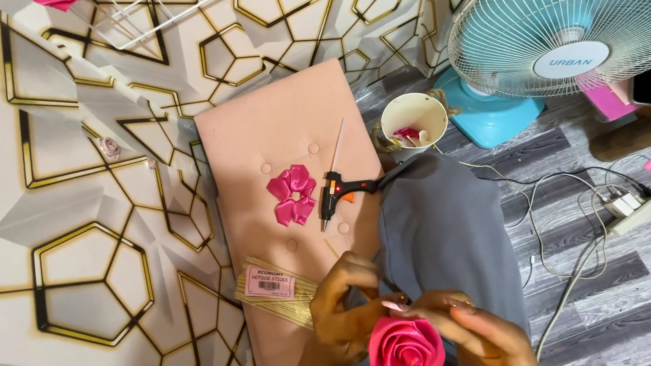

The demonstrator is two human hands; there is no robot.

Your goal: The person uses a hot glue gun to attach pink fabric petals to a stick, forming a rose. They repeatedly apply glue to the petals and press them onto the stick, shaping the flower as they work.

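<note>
The pink ribbon rose (pixel 406 350) hides the fingertips of both hands behind it. Right hand (pixel 486 341) runs off the bottom edge. The fan (pixel 581 7), beyond the rose, is cropped at top.

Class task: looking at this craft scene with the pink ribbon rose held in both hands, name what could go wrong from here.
1. The glue gun lies on the pink board by the left hand; if hot, it might burn skin or scorch the ribbon bow.
2. Cables trail across the floor and could snag.
</note>
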